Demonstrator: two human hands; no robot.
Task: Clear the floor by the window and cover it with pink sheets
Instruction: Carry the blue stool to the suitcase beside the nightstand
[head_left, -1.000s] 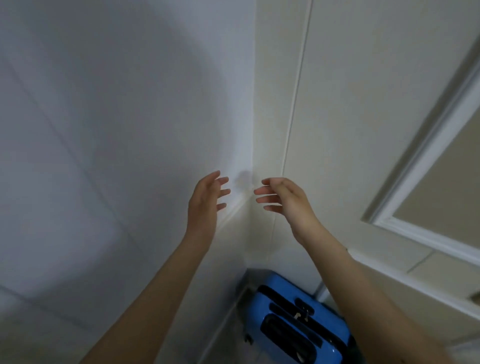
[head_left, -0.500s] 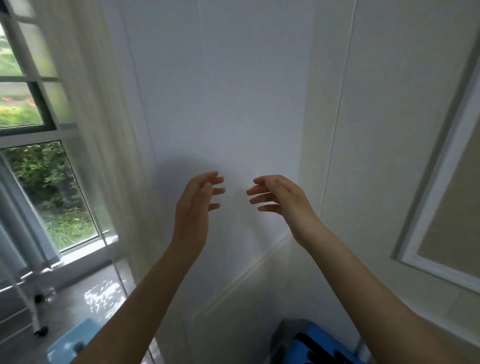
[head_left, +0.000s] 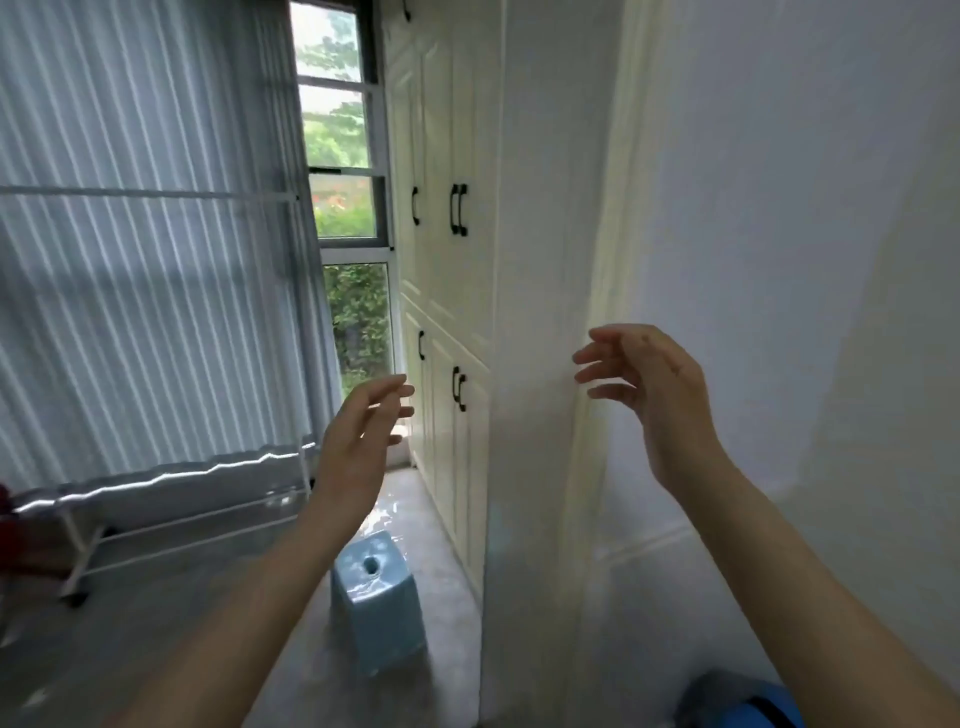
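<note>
Both hands are up in the air holding nothing: left hand (head_left: 358, 441) and right hand (head_left: 654, 395) with fingers loosely spread, palms facing each other. The floor (head_left: 395, 499) by the window (head_left: 348, 208) has a light blue plastic stool (head_left: 379, 597) on it, next to the cream wardrobe (head_left: 447, 260). A white rack (head_left: 156, 499) stands along the curtain (head_left: 145, 260).

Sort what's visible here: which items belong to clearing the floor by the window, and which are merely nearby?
Job:
- light blue stool standing on the floor near the window
- white rack
- left hand and right hand, both empty

Nearby only:
- cream cabinets
- curtain
- blue suitcase
</note>
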